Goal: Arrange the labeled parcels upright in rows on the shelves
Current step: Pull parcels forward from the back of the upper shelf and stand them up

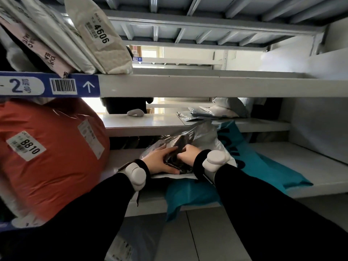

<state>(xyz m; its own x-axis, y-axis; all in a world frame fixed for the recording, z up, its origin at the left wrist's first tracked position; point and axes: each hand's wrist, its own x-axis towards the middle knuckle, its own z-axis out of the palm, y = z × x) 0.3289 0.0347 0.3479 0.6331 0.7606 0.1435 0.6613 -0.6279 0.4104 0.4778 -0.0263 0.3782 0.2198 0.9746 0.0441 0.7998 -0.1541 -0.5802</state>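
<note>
The white lower shelf (310, 166) carries a teal parcel (263, 166) and orange parcel 8810 (56, 157).

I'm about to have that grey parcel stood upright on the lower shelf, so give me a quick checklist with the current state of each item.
1. Both hands on the parcel: ok. The left hand and the right hand both grip the grey plastic parcel.
2. Parcel upright: not ok; it lies crumpled on the teal bag.
3. Its label facing out: cannot tell; no label shows.
4. Free room on the lower shelf: ok on the right; the teal bag covers the middle.
5. Neighbour clearance: ok; the orange parcel 8810 stands apart on the left.
</note>
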